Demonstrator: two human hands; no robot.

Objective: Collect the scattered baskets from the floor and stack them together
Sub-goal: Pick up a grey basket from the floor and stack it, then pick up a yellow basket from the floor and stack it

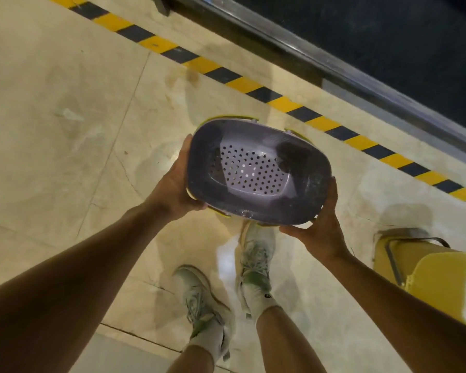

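Both hands — left hand (pixel 178 184), right hand (pixel 320 224) — grip the purple basket (pixel 256 173), mouth facing up, long axis left-right

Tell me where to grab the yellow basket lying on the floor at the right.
Take the yellow basket by its dark handle, coming from above on its left side. It lies tipped on its side, and the handle rests across the upward wall, exposed. Both hands are full: left hand and right hand hold the purple basket.
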